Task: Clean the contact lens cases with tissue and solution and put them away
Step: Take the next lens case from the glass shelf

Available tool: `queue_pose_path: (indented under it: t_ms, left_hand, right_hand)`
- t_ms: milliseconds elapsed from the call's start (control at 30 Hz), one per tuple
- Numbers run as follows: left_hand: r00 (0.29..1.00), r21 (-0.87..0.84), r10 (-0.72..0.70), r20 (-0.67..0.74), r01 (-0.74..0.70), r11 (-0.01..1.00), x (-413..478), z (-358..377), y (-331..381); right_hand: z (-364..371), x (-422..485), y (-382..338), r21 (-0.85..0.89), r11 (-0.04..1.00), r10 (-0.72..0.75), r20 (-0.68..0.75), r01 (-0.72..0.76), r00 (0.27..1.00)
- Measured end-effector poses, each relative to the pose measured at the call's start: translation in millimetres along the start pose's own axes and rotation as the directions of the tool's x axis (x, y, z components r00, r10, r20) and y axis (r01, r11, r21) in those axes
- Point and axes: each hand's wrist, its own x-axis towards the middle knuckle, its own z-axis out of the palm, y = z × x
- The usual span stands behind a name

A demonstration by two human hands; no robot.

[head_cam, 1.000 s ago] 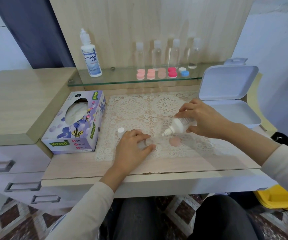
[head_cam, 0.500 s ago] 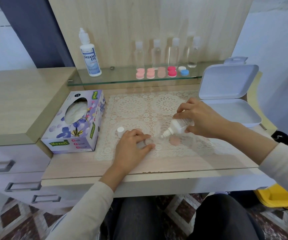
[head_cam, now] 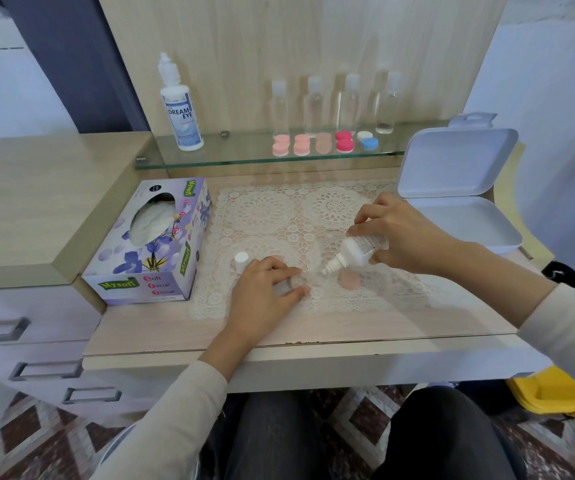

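While the counter [head_cam: 313, 329] carries a tissue box [head_cam: 147, 251] at left and an open white box [head_cam: 452, 161] at right, the right hand [head_cam: 405, 233] grips a small solution bottle [head_cam: 357, 251], its nozzle tilted down over the lace mat [head_cam: 268, 216]. The left hand [head_cam: 262, 294] pinches a clear lens case [head_cam: 294, 283] on the mat. A pink lid [head_cam: 350, 280] lies near it, and a white cap [head_cam: 241, 261] stands by the knuckles.

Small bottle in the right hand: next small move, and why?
Probably a gentle squeeze to drip solution. The right hand holds the small bottle tilted, nozzle down and close beside the clear lens case that the left hand pinches on the lace mat. The white cap stands off to the left and a pink lid lies on the mat, so the case looks open.
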Motion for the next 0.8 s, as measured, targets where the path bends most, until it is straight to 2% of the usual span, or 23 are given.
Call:
queue_pose_path:
  t_ms: [533, 700, 800]
  left_hand:
    - [1.000, -0.011, 0.001, -0.002, -0.001, 1.000, 1.1, 1.5, -1.8]
    - [1.000, -0.012, -0.012, 0.000, 0.012, 1.000, 0.4, 1.0, -1.3]
    - [1.000, -0.017, -0.019, 0.007, 0.019, 1.000, 0.4, 0.3, -0.7]
  right_hand:
    - [3.2, -2.7, 3.0, 0.037, 0.999, 0.029, -0.011, -0.028, 1.000]
    - [12.2, -5.4, 7.2, 0.129, 0.990, 0.056, -0.056, -0.048, 0.997]
    - [12.7, -8.6, 6.8, 0.249, 0.962, 0.134, -0.088, -0.108, 0.987]
